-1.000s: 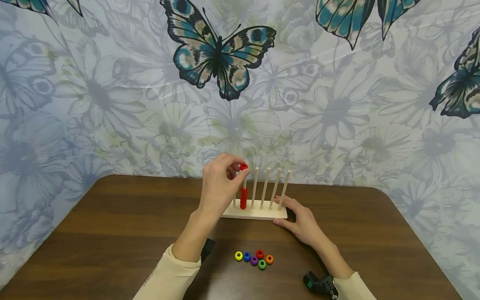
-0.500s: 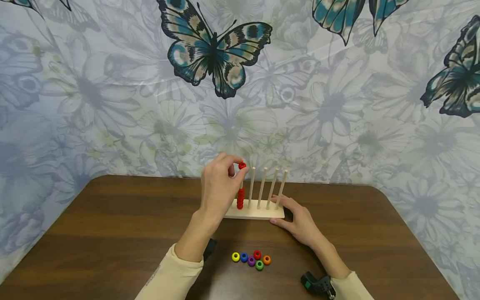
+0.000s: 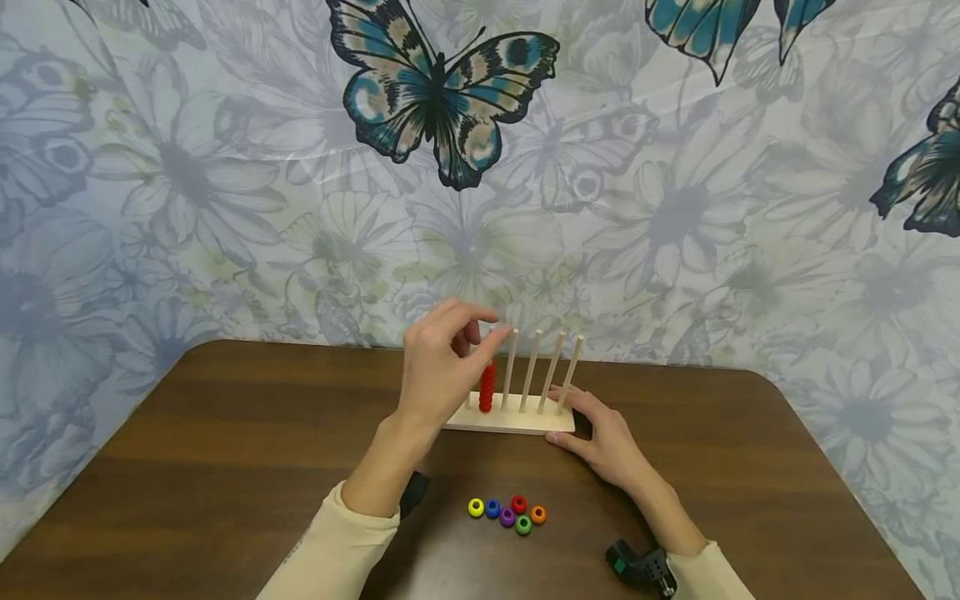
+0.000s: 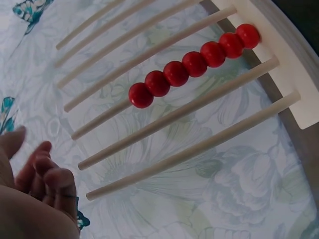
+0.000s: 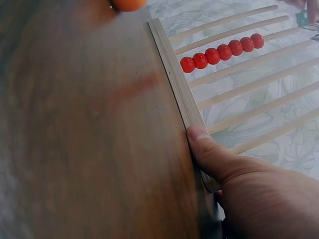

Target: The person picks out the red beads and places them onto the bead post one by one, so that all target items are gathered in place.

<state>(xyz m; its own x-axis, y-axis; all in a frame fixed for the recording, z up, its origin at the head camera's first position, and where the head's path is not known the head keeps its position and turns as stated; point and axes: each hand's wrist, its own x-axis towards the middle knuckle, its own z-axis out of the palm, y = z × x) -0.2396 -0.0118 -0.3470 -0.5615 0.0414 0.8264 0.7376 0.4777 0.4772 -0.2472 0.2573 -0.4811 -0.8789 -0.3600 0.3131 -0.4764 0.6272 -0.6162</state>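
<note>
A pale wooden peg stand (image 3: 512, 424) with several upright pegs stands near the back of the table. Red beads (image 4: 176, 73) fill the lower part of one peg in a stack of several. Close to the top of that peg is my left hand (image 3: 441, 362), its thumb and forefinger apart and nothing between them; the left wrist view shows its fingers (image 4: 61, 179) loosely bent, clear of the pegs. My right hand (image 3: 604, 442) grips the stand's right end, thumb (image 5: 212, 154) on the front edge of the base and fingers behind, partly hidden.
Loose beads lie in front of the stand: yellow (image 3: 476, 507), blue (image 3: 492, 509), purple (image 3: 507, 517), red (image 3: 519, 504), green (image 3: 522, 525) and orange (image 3: 538, 515). A black wrist device (image 3: 641, 568) is by the right sleeve. A butterfly-patterned cloth (image 3: 675, 208) hangs behind the table.
The red bead pinched at the peg's top has been let go and has dropped onto the stack, which is taller. My left thumb and forefinger have parted. The right hand keeps its grip.
</note>
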